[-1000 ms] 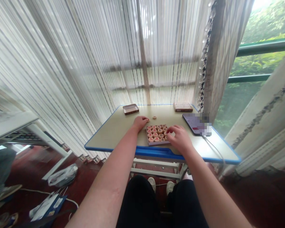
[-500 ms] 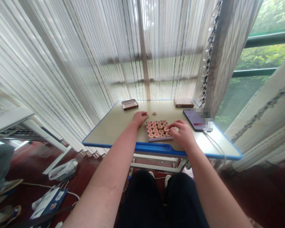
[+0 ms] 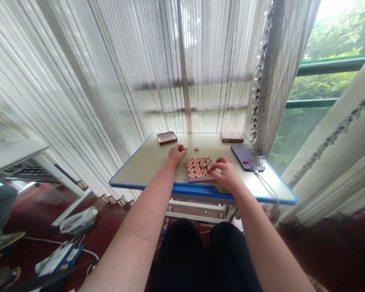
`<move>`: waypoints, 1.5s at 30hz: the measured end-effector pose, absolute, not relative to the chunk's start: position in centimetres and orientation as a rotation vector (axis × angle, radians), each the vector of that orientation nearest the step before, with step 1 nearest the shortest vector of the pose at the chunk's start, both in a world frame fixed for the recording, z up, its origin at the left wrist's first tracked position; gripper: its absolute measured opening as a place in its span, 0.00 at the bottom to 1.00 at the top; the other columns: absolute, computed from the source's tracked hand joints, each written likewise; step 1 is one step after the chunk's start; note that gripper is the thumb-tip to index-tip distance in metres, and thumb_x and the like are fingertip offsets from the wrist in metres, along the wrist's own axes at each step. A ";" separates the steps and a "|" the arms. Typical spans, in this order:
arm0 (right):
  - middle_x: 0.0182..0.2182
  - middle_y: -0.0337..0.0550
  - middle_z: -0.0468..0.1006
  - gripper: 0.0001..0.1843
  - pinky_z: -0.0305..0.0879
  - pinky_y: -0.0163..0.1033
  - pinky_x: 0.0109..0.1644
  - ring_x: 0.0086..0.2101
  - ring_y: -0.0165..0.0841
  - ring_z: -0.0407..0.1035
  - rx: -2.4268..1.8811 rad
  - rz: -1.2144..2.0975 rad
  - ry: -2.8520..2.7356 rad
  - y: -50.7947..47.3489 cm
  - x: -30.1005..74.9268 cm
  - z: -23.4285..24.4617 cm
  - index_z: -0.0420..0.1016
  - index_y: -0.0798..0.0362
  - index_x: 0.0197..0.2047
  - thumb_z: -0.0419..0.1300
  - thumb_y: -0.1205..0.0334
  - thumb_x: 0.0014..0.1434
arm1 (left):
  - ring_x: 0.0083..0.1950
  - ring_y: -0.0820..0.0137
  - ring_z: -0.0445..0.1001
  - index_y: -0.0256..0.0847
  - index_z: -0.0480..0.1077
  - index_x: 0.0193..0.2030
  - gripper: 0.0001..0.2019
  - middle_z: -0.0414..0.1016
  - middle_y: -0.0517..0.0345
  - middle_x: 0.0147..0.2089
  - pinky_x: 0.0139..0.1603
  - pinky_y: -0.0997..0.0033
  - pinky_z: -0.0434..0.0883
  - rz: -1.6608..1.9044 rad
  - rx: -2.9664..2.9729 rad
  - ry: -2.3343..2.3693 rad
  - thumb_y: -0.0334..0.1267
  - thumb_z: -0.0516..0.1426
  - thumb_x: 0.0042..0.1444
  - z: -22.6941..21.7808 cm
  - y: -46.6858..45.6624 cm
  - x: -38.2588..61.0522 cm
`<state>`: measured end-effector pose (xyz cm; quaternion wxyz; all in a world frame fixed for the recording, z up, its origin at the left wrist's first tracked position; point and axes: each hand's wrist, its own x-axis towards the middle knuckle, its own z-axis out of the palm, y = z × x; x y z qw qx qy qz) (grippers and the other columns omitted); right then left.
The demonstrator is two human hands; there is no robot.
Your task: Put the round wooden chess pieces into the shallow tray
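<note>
A shallow box near the table's front edge is packed with rows of round wooden Chinese chess pieces, some with red characters, some with dark ones. My right hand is at the box's right side, its bent thumb and fingers closed around a piece in the right column, which they partly cover. Beyond the box to the left, my left hand is closed just above the table, with a small round chess piece at its fingertips. One loose chess piece lies on the table behind the box.
An open tin or lid lies at the back left of the blue-edged table, and a closed box at the back right. A phone with a white cable rests at the right. Curtains hang behind.
My view has tilted and shifted slightly. My right hand stays at the box's right column. My left hand stays left of the loose piece, with its fingers a little differently curled.
</note>
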<state>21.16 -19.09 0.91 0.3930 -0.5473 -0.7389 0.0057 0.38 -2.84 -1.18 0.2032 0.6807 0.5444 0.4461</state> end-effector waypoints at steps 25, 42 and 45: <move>0.30 0.41 0.67 0.11 0.58 0.37 0.45 0.35 0.32 0.64 -1.469 0.192 -1.716 -17.3 21.8 0.2 0.79 0.49 0.29 0.54 0.65 0.48 | 0.38 0.69 0.73 0.33 0.70 0.40 0.16 0.76 0.49 0.37 0.40 0.72 0.69 1.261 1.933 1.513 0.39 0.60 0.44 -1.1 -2.7 0.5; 0.30 0.42 0.68 0.11 0.59 0.38 0.45 0.34 0.33 0.64 -1.448 0.178 -1.725 -17.3 21.6 0.2 0.79 0.49 0.28 0.54 0.67 0.49 | 0.37 0.70 0.74 0.35 0.60 0.51 0.26 0.75 0.49 0.38 0.38 0.71 0.68 1.359 1.781 1.501 0.36 0.60 0.45 -0.6 -3.1 0.6; 0.29 0.42 0.68 0.11 0.59 0.38 0.45 0.34 0.33 0.64 -1.466 0.175 -1.731 -17.3 21.6 0.3 0.79 0.49 0.28 0.54 0.67 0.49 | 0.36 0.70 0.74 0.35 0.59 0.51 0.26 0.75 0.49 0.38 0.38 0.71 0.68 1.366 1.781 1.497 0.37 0.60 0.45 -0.7 -3.1 0.6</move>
